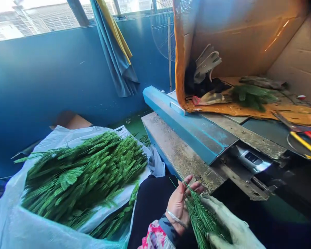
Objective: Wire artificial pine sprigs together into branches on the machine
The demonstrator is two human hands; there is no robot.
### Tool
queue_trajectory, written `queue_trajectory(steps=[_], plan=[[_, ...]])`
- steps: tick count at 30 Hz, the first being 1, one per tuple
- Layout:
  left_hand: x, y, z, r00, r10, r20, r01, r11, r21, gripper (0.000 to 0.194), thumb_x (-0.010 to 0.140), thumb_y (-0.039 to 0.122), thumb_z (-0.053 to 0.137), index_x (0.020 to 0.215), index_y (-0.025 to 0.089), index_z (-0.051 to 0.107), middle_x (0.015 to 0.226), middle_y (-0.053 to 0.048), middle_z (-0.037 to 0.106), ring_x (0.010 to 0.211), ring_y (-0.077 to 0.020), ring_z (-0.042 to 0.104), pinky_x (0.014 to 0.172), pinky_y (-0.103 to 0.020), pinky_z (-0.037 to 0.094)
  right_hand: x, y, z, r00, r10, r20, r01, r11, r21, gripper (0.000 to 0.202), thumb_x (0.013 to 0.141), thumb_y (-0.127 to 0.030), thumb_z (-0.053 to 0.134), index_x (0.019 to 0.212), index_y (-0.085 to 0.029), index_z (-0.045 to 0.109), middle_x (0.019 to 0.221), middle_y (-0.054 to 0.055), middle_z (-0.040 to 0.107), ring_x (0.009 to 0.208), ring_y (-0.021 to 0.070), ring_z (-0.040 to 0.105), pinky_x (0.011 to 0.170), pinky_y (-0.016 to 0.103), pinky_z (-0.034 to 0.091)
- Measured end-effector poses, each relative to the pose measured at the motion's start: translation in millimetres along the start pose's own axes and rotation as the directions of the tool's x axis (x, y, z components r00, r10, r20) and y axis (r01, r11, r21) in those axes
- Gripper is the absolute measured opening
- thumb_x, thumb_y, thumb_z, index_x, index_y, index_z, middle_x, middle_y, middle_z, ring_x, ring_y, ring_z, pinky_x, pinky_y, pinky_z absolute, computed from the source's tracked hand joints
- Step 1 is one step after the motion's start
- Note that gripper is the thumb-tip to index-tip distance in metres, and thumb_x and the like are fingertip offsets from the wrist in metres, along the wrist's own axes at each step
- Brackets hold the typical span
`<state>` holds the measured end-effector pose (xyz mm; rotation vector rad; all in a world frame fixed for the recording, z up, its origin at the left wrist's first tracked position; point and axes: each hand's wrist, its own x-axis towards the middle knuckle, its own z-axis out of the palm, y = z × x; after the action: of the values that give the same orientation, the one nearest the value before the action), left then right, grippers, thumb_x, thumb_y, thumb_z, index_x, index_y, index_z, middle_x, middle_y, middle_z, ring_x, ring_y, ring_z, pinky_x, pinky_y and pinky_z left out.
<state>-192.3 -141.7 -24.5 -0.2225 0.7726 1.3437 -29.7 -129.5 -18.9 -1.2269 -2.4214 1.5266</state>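
Observation:
A bunch of green artificial pine sprigs (200, 214) is between my two hands, at the lower right of the head view. My left hand (178, 205), bare and with a silver bangle at the wrist, has its thumb and curled fingers around the stem end of the bunch. My right hand (233, 221), in a pale glove, grips the leafy part from the other side; some of its fingers are hidden by the greenery. To the left, a large heap of similar green sprigs (93, 173) lies in an opened white plastic sack (36, 228).
Ahead is a machine with a blue metal cover (186, 121) and a worn metal bed (173, 141). An orange-edged cardboard box (179, 55) on it contains gloves (207, 64) and a green sprig (251, 95). Pliers with red and yellow handles (307, 145) lie at the right. Cloths (114, 52) hang by the window.

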Motion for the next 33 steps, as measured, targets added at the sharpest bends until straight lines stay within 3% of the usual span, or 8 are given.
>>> queue_trajectory(steps=[5,10,13,16,21,25,28,33], plan=[[-3.1,-5.8,-17.4,0.992,0.113,-0.053,-0.106,0.987,0.121,0.033,0.075,0.029,0.061,0.101,0.008,0.059,0.081,-0.012,0.068,0.073,-0.0208,0.064,0.069,-0.032,0.045,-7.1,7.3,-6.1,0.998,0.008,-0.066,0.011,0.962,0.273,0.058,0.082,-0.039,0.045,0.134,-0.023,0.026,0.139,0.006,0.031,0.127,0.0188,0.029,0.104,0.029,0.030],[0.1,-3.2,-24.6,0.990,0.068,-0.128,-0.055,0.994,0.099,0.049,0.073,0.048,0.056,0.104,0.009,0.057,0.070,-0.007,0.064,0.054,-0.0137,0.057,0.055,-0.027,0.042,-13.8,7.1,-11.2,0.997,-0.028,0.068,-0.029,0.697,0.717,0.055,0.084,-0.036,0.042,0.135,-0.026,0.025,0.139,0.005,0.032,0.125,0.0237,0.032,0.101,0.035,0.034],[2.3,-2.7,-25.8,0.991,0.028,-0.131,-0.022,0.998,0.052,0.059,0.067,0.060,0.055,0.103,0.013,0.059,0.061,0.000,0.057,0.044,-0.0070,0.045,0.047,-0.022,0.034,-8.6,6.3,0.2,0.995,-0.041,0.092,-0.015,0.843,0.538,0.053,0.082,-0.035,0.045,0.133,-0.024,0.034,0.136,0.005,0.038,0.123,0.0228,0.035,0.102,0.035,0.033],[3.7,-5.6,-26.3,0.987,0.023,-0.160,-0.014,0.998,0.055,0.061,0.059,0.065,0.057,0.090,0.013,0.063,0.062,-0.001,0.056,0.047,-0.0084,0.046,0.048,-0.023,0.032,-1.0,8.7,18.4,0.997,-0.056,-0.060,0.063,0.991,0.114,0.048,0.081,-0.036,0.043,0.127,-0.021,0.044,0.131,0.007,0.044,0.121,0.0220,0.040,0.100,0.035,0.035],[3.7,-8.7,-25.4,0.967,0.068,-0.244,-0.048,0.995,0.087,0.052,0.059,0.063,0.058,0.042,0.015,0.046,0.059,-0.004,0.058,0.051,-0.0097,0.044,0.053,-0.024,0.033,6.5,16.7,47.6,0.974,-0.168,-0.149,0.110,0.936,-0.335,0.054,0.069,-0.033,0.055,0.120,-0.016,0.053,0.125,0.011,0.049,0.117,0.0320,0.042,0.092,0.047,0.042],[-2.3,-5.3,-28.4,0.996,0.033,-0.082,-0.034,0.999,-0.017,0.034,0.063,0.046,0.068,0.070,0.013,0.063,0.071,-0.005,0.063,0.065,-0.0131,0.053,0.064,-0.025,0.038,6.8,15.1,47.5,0.970,-0.160,-0.182,0.090,0.935,-0.344,0.049,0.076,-0.028,0.046,0.123,-0.013,0.049,0.124,0.010,0.050,0.116,0.0266,0.044,0.091,0.039,0.044],[-6.9,-4.3,-37.6,0.994,0.089,0.065,-0.093,0.994,0.065,0.050,0.061,0.025,0.074,0.106,0.014,0.059,0.089,-0.009,0.065,0.080,-0.0168,0.056,0.070,-0.027,0.039,4.7,10.3,36.0,0.982,-0.141,-0.124,0.112,0.970,-0.217,0.047,0.084,-0.032,0.040,0.128,-0.017,0.043,0.127,0.007,0.047,0.116,0.0214,0.044,0.094,0.031,0.042],[-6.6,-4.9,-52.0,0.976,0.204,0.079,-0.218,0.937,0.274,0.043,0.071,0.031,0.065,0.109,0.011,0.058,0.090,-0.014,0.067,0.082,-0.0193,0.058,0.078,-0.032,0.039,3.4,12.4,26.7,0.994,-0.085,-0.067,0.088,0.995,0.039,0.055,0.087,-0.036,0.034,0.138,-0.022,0.018,0.139,0.004,0.029,0.126,0.0187,0.028,0.101,0.032,0.032]])
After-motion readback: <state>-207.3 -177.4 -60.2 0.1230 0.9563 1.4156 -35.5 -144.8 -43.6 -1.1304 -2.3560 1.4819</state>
